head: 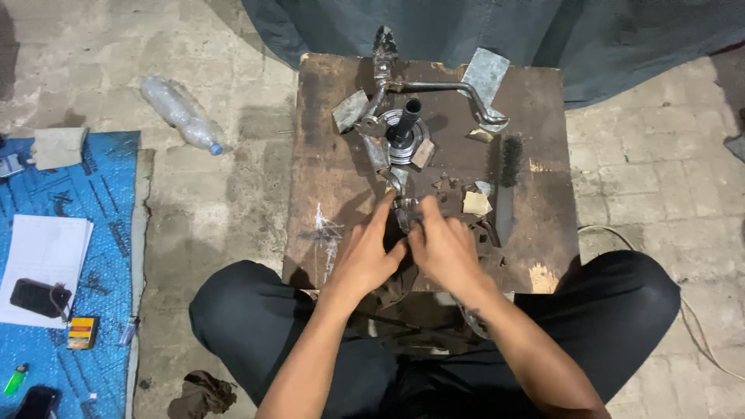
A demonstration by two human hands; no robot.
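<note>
The person's two bare forearms reach forward from between black-trousered knees to a low, worn, dark brown wooden table [326, 194]. The left hand [367, 256] and the right hand [444, 247] meet at the near middle of the table, and the fingers of both are pinched around a small grey metal part [403, 213] that lies on the wood; the left forefinger stretches out along it, and the right-hand fingers curl over its right side. What exactly the part is cannot be made out.

Just beyond the hands, toward the table's far edge, stands a round silver metal hub with a black tube rising from its middle [407, 132]. A bent steel rod with a flat grey plate at its end [466, 89] lies past the hub, along the table's far edge. A black-bristled wire brush [509, 167] rests to the right of the hub, with small tan scraps [476, 203] between the brush and the hands.

Left of the table, on the grey concrete floor, lies a clear crumpled plastic bottle [182, 115]. Farther left of the table a blue patterned mat [85, 233] carries white sheets of paper [46, 260], a black pouch [35, 297] and a green lighter [15, 379].
</note>
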